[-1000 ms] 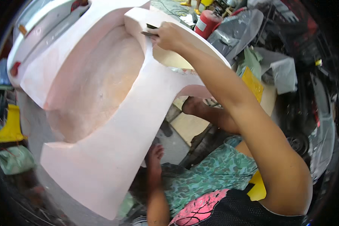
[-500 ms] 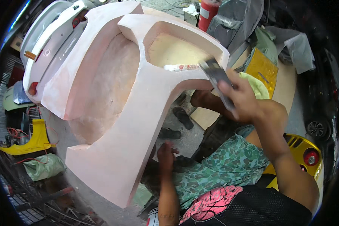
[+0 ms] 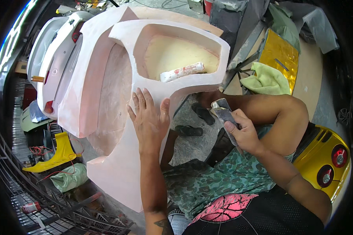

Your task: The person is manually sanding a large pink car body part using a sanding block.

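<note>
Your left hand lies flat and spread on the pink panel beneath it; your right hand grips the grey block, apart from the panel. Pressing hard left-handed could tip the panel, rolling the tube beyond that hand within its recess.

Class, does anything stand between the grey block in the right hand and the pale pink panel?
Only the left hand, spread over part of the pale pink panel; otherwise nothing visible blocks the grey block in the right hand. Floor and sandals show through the gap.
</note>
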Motion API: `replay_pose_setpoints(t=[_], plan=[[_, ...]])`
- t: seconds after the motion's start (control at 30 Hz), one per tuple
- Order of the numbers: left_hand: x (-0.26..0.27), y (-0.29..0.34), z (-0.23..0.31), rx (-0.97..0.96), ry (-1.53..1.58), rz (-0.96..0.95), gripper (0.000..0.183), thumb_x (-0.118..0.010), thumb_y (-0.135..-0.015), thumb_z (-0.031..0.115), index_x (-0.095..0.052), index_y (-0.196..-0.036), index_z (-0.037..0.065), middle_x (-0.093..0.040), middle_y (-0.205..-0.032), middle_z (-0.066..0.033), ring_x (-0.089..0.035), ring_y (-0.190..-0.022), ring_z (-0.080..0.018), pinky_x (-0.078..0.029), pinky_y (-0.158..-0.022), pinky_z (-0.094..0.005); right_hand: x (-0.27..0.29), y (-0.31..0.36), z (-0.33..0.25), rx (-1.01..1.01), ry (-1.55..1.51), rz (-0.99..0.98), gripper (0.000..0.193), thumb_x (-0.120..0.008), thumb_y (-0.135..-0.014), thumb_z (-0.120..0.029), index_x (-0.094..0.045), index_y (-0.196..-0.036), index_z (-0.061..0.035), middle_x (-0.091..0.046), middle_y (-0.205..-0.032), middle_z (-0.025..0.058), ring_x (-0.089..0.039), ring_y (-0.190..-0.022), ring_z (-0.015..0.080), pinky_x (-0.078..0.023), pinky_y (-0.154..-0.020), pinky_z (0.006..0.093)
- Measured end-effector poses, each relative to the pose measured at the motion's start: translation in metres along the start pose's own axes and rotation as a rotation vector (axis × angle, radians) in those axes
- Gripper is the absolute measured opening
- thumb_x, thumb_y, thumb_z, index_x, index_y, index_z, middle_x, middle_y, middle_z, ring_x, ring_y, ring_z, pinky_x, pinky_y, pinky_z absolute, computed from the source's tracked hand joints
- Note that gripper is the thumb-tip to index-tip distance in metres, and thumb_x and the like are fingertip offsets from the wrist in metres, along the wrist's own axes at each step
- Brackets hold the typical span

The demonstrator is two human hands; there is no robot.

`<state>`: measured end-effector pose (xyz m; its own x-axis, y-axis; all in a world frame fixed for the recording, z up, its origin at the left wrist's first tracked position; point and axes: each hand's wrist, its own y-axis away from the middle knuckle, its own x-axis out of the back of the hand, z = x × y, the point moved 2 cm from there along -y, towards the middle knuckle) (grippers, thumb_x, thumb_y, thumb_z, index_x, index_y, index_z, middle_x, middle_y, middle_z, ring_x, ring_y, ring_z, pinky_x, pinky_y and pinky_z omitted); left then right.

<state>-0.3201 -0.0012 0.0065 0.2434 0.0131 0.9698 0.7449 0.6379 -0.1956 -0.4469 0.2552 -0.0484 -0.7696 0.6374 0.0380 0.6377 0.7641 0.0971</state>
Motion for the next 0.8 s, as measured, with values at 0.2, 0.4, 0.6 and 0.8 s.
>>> replay_pose_setpoints(t=[0.2,0.4,0.6,0.8], plan=[[-0.033,-0.017,0.062,-0.123,-0.037,-0.112,0.075,-0.044,-0.106,0.051,-0.040,-0.152,-0.008,-0.037,-0.160,-0.0300,-0.029,-0.153,-0.0423,-0.018,-0.124,-0.0584,0.000,0.005,0.009,-0.035,-0.011,0.040,0.041,-0.069,-0.101,-0.018,-0.063,-0.138,-0.0007,-0.049,-0.098,0.0018,-0.047,-0.092,0.0133,-0.041,-0.084,0.0267],[-0.028,-0.021,0.115,-0.476,0.472,-0.243,0.067,-0.046,-0.107,0.045,-0.040,-0.154,-0.003,-0.039,-0.160,-0.0253,-0.030,-0.153,-0.0407,-0.020,-0.124,-0.0566,0.005,0.006,0.009,-0.056,-0.027,0.059,0.043,-0.070,-0.100,-0.020,-0.064,-0.139,-0.0029,-0.050,-0.095,0.0036,-0.048,-0.091,0.0156,-0.041,-0.086,0.0279],[-0.014,0.007,0.050,-0.164,0.079,-0.175,0.065,-0.051,-0.104,0.045,-0.045,-0.152,0.001,-0.042,-0.159,-0.0244,-0.033,-0.150,-0.0433,-0.021,-0.123,-0.0576,0.008,0.007,0.008,-0.053,-0.004,0.063,0.040,-0.067,-0.102,-0.022,-0.065,-0.135,0.0015,-0.051,-0.100,0.0029,-0.048,-0.095,0.0136,-0.041,-0.090,0.0270],[0.049,0.100,-0.076,0.277,-0.098,-0.115,0.074,-0.069,-0.096,0.038,-0.044,-0.152,-0.003,-0.035,-0.159,-0.0332,-0.029,-0.150,-0.0478,-0.021,-0.124,-0.0534,0.020,-0.008,-0.026,0.215,0.344,0.046,0.046,-0.081,-0.086,-0.013,-0.072,-0.131,-0.0150,-0.052,-0.092,0.0072,-0.052,-0.081,0.0201,-0.046,-0.075,0.0308]])
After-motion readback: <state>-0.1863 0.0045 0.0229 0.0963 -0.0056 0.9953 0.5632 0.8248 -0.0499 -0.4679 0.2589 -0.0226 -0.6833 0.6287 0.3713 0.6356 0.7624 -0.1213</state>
